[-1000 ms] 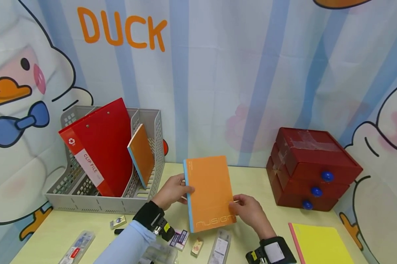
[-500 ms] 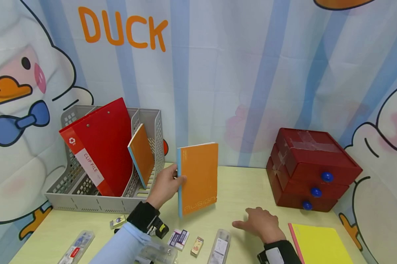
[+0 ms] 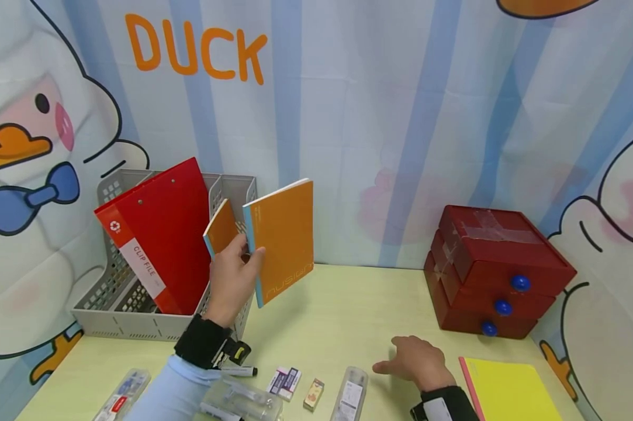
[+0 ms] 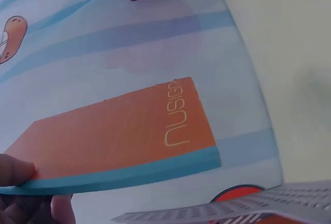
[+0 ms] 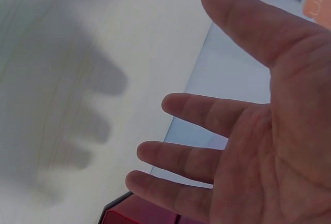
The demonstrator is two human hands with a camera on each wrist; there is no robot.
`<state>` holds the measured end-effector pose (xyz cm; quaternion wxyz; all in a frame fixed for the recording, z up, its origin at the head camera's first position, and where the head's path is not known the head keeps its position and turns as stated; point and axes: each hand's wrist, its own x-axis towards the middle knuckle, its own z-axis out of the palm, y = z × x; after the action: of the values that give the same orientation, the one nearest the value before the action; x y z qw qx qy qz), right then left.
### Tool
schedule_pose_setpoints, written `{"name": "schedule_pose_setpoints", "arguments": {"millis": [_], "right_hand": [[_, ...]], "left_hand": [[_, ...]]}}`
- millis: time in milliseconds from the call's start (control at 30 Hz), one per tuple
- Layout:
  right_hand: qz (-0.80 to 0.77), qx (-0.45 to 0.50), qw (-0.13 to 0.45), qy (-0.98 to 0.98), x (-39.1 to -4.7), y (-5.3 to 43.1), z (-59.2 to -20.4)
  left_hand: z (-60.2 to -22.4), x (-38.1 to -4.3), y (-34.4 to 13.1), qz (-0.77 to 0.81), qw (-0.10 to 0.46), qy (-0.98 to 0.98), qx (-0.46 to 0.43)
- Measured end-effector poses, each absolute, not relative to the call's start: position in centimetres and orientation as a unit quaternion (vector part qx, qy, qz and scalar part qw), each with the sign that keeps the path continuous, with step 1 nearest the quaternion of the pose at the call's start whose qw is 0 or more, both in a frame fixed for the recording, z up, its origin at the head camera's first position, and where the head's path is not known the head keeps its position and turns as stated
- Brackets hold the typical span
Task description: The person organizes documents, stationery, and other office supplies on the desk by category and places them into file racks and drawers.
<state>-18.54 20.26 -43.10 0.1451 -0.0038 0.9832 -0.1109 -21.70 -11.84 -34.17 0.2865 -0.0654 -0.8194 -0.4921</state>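
Note:
An orange notebook [image 3: 284, 237] with a blue spine is raised above the table, gripped at its spine edge by my left hand [image 3: 234, 280]. In the left wrist view the thumb lies on the cover of the notebook [image 4: 124, 131], with fingers beneath. The notebook is upright, just right of the grey basket [image 3: 132, 324]. A second orange notebook [image 3: 222, 227] leans in the basket's right compartment, partly hidden by my left hand. My right hand [image 3: 416, 362] hovers over the table holding nothing; the right wrist view shows its fingers [image 5: 201, 113] spread.
A red clip file [image 3: 174, 234] stands in the basket. Erasers [image 3: 313, 394], markers [image 3: 239, 371] and clear plastic cases [image 3: 350, 394] lie along the table front. A red drawer box [image 3: 497, 269] stands at back right, with a yellow notebook [image 3: 508, 389] in front.
My right hand has let go of the orange notebook and drawn back to the right. My left hand has carried the notebook up and left toward the basket, turning it more upright.

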Motion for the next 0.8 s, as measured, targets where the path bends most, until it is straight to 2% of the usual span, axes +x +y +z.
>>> {"name": "schedule_pose_setpoints", "arguments": {"millis": [467,800], "right_hand": [[-0.117,-0.001,0.15,0.982,-19.0,20.0,-43.6],[-0.118,0.001,0.149,0.982,-19.0,20.0,-43.7]], "left_hand": [[-30.8,-20.3,-15.2,-0.462,0.447,-0.765,-0.04],[-30.3,-20.6,-17.5,-0.476,0.501,-0.722,0.038]]}}
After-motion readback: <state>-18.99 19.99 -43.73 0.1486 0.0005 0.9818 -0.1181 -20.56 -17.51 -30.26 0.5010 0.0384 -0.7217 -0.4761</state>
